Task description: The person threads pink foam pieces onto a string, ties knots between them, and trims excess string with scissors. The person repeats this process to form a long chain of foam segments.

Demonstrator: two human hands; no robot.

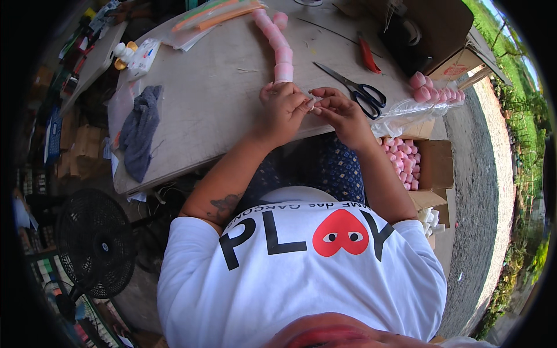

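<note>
My left hand (284, 111) and my right hand (341, 114) meet over the table's near edge. Their fingertips pinch a small whitish piece (311, 104), too small to name. From just beyond my left hand, a row of pink-and-white cylindrical pieces (282, 56) runs end to end toward the far side. One loose pink piece (280, 21) sits beside the row's far end. To the right of my right hand lie black-handled scissors (366, 97), blades pointing away to the left.
Beyond the scissors is a red-handled tool (368, 53). More pink pieces (426, 90) line the table's right corner; a cardboard box (436, 165) below holds many. At left are a grey cloth (141, 130), a white bottle (142, 59) and a black fan (96, 243).
</note>
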